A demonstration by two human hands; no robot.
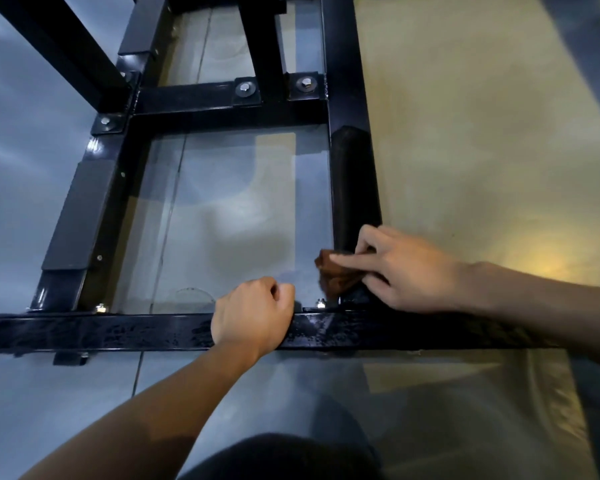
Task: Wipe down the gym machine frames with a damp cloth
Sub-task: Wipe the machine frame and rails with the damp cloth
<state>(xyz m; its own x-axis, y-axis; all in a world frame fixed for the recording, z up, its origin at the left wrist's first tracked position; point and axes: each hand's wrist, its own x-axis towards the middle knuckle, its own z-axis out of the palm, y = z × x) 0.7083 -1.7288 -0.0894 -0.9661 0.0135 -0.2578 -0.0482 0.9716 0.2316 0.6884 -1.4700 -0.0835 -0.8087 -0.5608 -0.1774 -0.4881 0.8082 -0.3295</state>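
A black steel machine frame (pixel 222 105) lies low over the floor, with bolted cross members. Its near horizontal bar (pixel 101 332) looks wet and streaked. My left hand (pixel 253 311) is curled over the top of that near bar, gripping it. My right hand (pixel 406 268) presses a crumpled brown cloth (pixel 336 277) against the lower end of the right-hand bar (pixel 352 174), close to the corner joint. Silver bolts (pixel 321 303) sit just beside the cloth.
Glossy grey floor (pixel 25 168) spreads to the left, and a tan floor area (pixel 482 133) to the right. A flat grey plate (pixel 78 216) is fixed on the frame's left bar. A dark knee (pixel 281 459) shows at the bottom edge.
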